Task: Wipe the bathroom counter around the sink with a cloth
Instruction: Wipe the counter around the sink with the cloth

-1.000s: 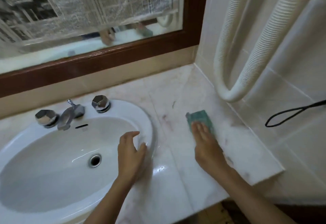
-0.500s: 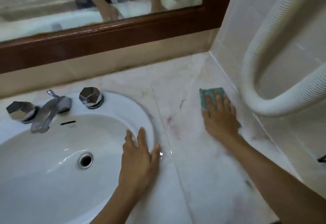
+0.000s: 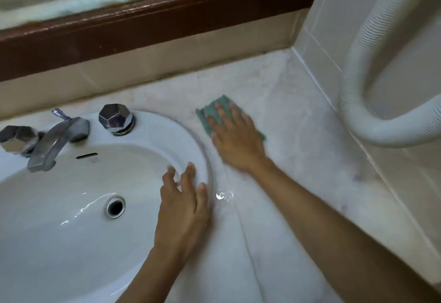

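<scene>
Mid-wipe. Right hand (image 3: 235, 140) lies flat, fingers straight and spread, pressing the cloth (image 3: 211, 109) onto the counter (image 3: 298, 171). The cloth sits just right of the sink (image 3: 162, 128) rim, near the right knob (image 3: 115, 118). Left hand (image 3: 183, 207) is loose-fingered and rests on the sink's right rim, holding nothing – looks like bracing.

Step in hand, I'd say: the strip between sink and wall. The back corner looks dull, with dark grime along the back edge – probably unwiped, can't be sure. The next move likely wants a push back along that edge, then round behind the knobs. It's tight there, so fingertips on a folded edge. Mind the hose (image 3: 381, 133) hanging at right.
</scene>
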Available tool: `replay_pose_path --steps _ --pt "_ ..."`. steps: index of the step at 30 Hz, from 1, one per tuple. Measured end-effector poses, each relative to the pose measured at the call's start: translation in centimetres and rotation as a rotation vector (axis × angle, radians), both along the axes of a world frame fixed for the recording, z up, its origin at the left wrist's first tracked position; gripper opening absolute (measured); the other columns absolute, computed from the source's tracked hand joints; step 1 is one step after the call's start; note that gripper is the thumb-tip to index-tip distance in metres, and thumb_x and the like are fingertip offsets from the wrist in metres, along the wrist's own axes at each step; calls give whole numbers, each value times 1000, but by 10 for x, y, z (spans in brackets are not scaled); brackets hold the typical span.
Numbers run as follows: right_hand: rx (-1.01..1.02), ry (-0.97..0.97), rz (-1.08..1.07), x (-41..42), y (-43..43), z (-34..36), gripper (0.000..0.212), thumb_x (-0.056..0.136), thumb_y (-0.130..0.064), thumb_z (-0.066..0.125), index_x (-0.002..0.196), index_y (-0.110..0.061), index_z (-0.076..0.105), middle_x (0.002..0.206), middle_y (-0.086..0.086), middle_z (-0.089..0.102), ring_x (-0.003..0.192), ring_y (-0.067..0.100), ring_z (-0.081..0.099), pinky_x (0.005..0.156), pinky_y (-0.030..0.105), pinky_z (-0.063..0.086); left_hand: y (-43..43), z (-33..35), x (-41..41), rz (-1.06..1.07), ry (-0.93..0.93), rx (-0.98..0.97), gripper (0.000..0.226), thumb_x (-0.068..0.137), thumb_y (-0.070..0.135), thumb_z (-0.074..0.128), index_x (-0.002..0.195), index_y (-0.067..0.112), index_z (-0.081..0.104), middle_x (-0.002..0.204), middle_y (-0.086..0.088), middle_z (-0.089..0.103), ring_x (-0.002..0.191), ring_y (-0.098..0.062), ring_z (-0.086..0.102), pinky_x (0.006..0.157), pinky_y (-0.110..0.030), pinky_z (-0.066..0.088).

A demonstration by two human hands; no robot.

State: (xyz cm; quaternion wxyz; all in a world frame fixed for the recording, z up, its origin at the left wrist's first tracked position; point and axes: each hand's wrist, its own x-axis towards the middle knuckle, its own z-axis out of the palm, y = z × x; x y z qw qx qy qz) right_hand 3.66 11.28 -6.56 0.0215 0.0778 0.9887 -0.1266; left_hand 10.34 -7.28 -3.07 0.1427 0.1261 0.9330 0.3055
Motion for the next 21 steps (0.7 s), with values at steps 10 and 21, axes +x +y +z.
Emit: replay_pose_path --steps 10,21 --pt "116 14 -310 186 82 -4 56 94 -40 25 147 -24 36 156 6 28 142 30 28 107 50 34 2 -1 3 12 36 9 48 99 43 30 145 31 28 152 5 10 134 -21 31 104 -34 31" --pt "-52 110 -84 239 -83 7 58 93 -41 38 149 -30 29 160 -1 18 147 25 15 112 43 22 -1 2 6 -58 144 0 52 98 44 29 143 17 36 145 -8 24 137 -34 32 92 -35 34"
